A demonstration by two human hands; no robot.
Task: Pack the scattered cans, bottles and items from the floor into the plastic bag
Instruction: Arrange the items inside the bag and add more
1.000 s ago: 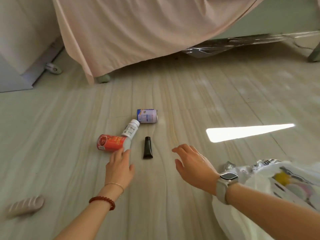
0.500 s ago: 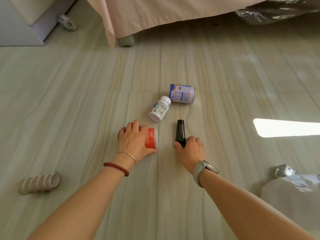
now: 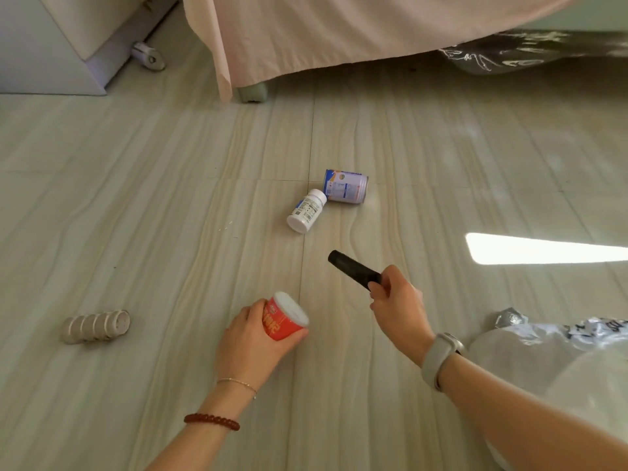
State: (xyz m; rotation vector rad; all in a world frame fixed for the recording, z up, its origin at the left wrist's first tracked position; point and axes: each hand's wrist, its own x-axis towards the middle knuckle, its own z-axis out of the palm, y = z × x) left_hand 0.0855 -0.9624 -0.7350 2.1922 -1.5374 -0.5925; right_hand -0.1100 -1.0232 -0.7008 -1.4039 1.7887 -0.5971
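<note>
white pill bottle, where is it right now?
Head view, centre: the white pill bottle lies on its side on the floor, its cap end touching the blue-and-white can, beyond both hands.

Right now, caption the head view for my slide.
Left hand grips red can, right hand holds black tube.

Red can in left hand, black tube in right hand, above tiled floor.

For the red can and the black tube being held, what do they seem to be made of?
Red can: probably thin metal, with a glossy printed wall and a pale, flat, rimmed end.
Black tube: likely soft plastic with a matte finish, no shine, tapering from a round cap end toward the right hand.
</note>
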